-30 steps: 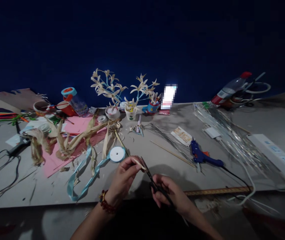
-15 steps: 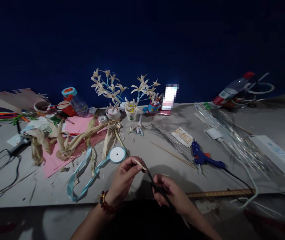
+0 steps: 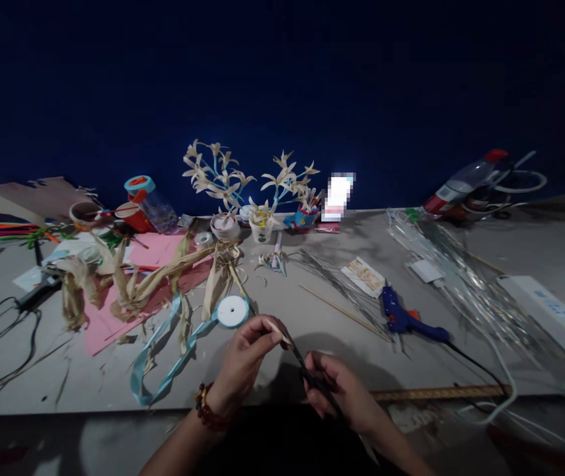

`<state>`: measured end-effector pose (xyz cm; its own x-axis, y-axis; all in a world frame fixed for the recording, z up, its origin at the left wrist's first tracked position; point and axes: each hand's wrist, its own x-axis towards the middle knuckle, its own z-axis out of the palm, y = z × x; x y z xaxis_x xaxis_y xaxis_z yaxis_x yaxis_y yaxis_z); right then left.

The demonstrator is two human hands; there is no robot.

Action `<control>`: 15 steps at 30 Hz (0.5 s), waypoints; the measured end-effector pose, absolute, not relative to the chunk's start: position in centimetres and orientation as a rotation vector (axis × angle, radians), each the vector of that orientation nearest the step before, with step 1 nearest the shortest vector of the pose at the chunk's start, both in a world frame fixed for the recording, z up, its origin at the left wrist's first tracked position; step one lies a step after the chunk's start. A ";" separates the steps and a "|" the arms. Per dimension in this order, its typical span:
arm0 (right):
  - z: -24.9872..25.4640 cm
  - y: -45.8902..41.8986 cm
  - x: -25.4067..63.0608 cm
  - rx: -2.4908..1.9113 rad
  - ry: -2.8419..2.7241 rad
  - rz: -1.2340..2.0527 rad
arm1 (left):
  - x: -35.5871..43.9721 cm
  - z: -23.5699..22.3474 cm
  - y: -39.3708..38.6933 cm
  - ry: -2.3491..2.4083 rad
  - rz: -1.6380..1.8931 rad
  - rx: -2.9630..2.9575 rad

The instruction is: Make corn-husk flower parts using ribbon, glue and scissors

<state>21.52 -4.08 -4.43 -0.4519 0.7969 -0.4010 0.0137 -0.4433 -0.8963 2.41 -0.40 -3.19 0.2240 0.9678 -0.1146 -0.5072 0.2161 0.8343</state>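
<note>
My left hand (image 3: pixel 250 354), with a beaded bracelet at the wrist, pinches a small pale strip of husk (image 3: pixel 275 328) between thumb and fingers. My right hand (image 3: pixel 334 383) is closed around dark scissors (image 3: pixel 306 367), whose blades point up and left to the strip at my left fingertips. Just beyond my left hand lies a white spool (image 3: pixel 232 310) with light blue ribbon (image 3: pixel 183 357) trailing from it. Dried corn husks (image 3: pixel 138 291) lie over pink paper (image 3: pixel 104 324) on the left. Pale husk flowers on blue stems (image 3: pixel 220 175) stand at the back.
A blue glue gun (image 3: pixel 406 317) with a black cord lies right of my hands, near a thin wooden stick (image 3: pixel 341 311) and grey wires (image 3: pixel 332 281). Farther right are a power strip (image 3: pixel 554 317) and a plastic bottle (image 3: pixel 465 185). A lit phone (image 3: pixel 338 197) leans at the back.
The scissors still reach the strip, and both hands keep their grip with only slight finger movement. The whole view has shifted a little.
</note>
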 end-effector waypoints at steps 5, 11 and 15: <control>-4.2 -3.8 21.6 -1.247 -1.314 1.872 | 2.2 -3.1 -0.5 0.827 1.169 0.829; -4.5 -3.8 21.9 -1.302 -1.432 1.766 | 2.0 -2.9 -0.6 0.877 1.152 0.914; -5.3 -3.9 22.0 -1.329 -1.482 1.691 | 2.0 -2.7 -0.5 0.885 1.145 0.963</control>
